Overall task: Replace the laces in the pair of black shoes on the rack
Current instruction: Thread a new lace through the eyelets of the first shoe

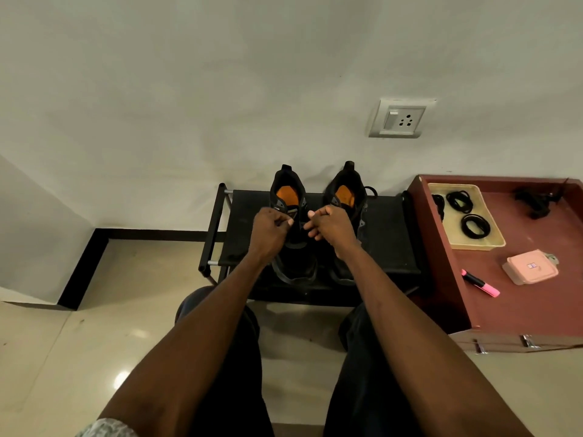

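Observation:
Two black shoes with orange insoles stand side by side on a black rack [388, 234], toes toward me. Over the left shoe [291, 200], my left hand [269, 230] and my right hand [331, 227] have their fingers curled, each pinching a black lace end above the tongue. The lace itself is thin and mostly hidden by my fingers. The right shoe [347, 197] stands untouched beside my right hand, with a loop of black lace hanging at its far side.
A maroon cabinet top [536, 298] stands right of the rack. On it are a beige tray [492, 244] with coiled black laces [475, 226], a tangle of black lace [533, 200], a pink highlighter [481, 282] and a pink case [530, 267]. A wall socket [399, 119] is above.

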`<state>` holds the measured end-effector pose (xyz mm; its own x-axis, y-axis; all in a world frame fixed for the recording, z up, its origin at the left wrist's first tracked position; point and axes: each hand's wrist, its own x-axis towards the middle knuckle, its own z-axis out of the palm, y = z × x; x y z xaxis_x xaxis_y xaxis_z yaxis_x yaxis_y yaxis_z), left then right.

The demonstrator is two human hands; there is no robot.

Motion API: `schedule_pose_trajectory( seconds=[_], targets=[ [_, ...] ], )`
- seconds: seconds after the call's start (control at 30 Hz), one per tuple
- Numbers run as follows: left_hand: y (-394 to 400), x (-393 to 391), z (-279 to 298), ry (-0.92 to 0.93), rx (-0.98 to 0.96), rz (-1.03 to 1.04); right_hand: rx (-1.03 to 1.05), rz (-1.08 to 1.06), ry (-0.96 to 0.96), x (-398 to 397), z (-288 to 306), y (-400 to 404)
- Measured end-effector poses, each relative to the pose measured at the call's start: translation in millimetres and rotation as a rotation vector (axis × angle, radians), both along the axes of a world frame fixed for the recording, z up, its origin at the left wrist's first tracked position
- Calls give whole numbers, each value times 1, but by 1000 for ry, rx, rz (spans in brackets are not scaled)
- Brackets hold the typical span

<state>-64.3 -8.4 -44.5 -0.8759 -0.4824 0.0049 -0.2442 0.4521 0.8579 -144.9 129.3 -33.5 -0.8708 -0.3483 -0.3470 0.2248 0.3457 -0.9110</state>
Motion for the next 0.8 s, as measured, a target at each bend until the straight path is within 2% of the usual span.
schedule_pose_trajectory(
  seconds=[0.1,0.2,0.3,0.4,0.6,0.8],
  targets=[
    [-1,-11,-17,-38,-232,77,121,-112,99,0,-17,4],
    [1,-17,-29,-49,-391,14,246,31,241,6,-25,5],
    [6,-21,-37,-77,-449,-9,328,156,237,10,-31,1],
    [10,-26,-43,-108,-384,3,365,192,194,8,-36,0],
    [10,-31,-47,-170,-39,86,354,206,185,5,-40,1],
    [20,-27,-51,-70,39,191,360,219,202,5,-41,1]
  ],
)
